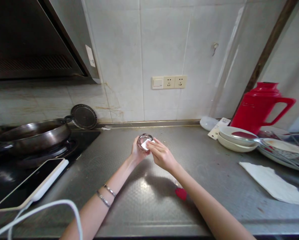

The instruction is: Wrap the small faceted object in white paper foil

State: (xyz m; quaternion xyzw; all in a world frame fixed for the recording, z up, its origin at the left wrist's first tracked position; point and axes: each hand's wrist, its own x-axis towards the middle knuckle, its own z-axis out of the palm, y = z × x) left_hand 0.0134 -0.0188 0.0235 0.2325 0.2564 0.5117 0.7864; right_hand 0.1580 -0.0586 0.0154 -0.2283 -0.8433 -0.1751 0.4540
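Above the middle of the steel counter, my left hand [136, 151] is closed around a small round glass cup [140, 141], its mouth tilted toward me. The cup looks shiny, with dark reflections along its rim. My right hand [162, 153] pinches a folded piece of white tissue [144, 145] and presses it at the mouth of the cup. Its fingertips cover part of the tissue and the cup's right side. Beside my right forearm lies a small red object [181, 193], partly hidden by the arm; its kind is unclear.
At left, a steel pan [36, 136] stands on the black stove, with a phone [33, 183] and white cable in front. A round black disc [83, 116] leans on the wall. At right are stacked bowls [237, 145], a red thermos jug [257, 106] and a white paper sheet [272, 183].
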